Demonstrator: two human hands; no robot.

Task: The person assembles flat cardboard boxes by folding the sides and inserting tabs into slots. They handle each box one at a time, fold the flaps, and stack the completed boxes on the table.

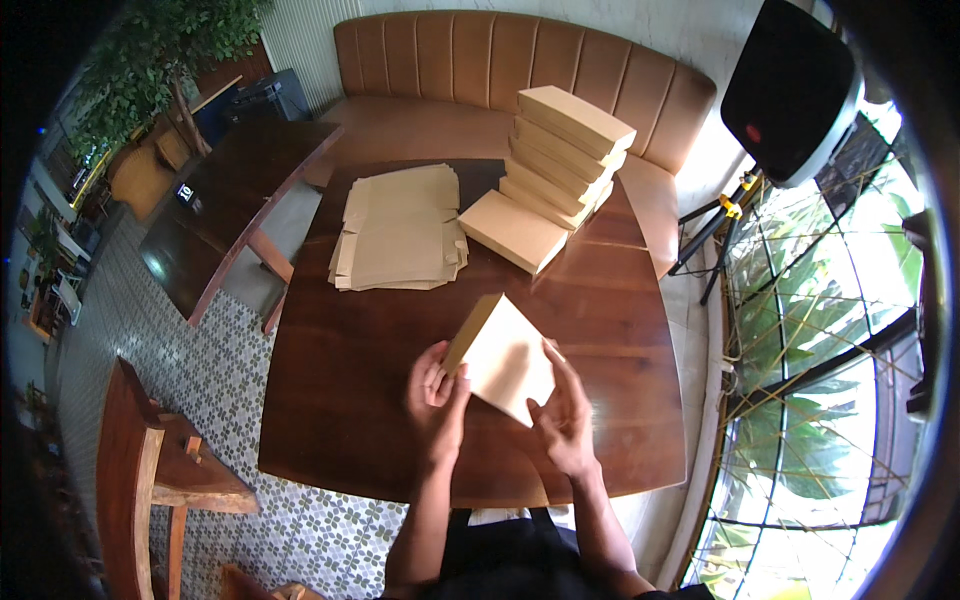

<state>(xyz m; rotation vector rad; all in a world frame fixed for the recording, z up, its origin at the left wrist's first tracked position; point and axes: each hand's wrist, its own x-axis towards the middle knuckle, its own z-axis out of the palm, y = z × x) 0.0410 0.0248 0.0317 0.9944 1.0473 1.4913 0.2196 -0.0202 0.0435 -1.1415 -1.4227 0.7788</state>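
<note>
Cardboard box (503,357), held just above the counter (340,400) with the left hand (436,392) and right hand (563,418) both clamped on its lower edges, risked buckling or slipping if either grip squeezed unevenly on the thin tilted panels.

Tan folded box (503,355) in hands; stacked tan boxes (562,150) far right; flat blanks pile (400,228) beside.

Single head view, fisheye, looking steeply down, close over table (350,400).
</note>
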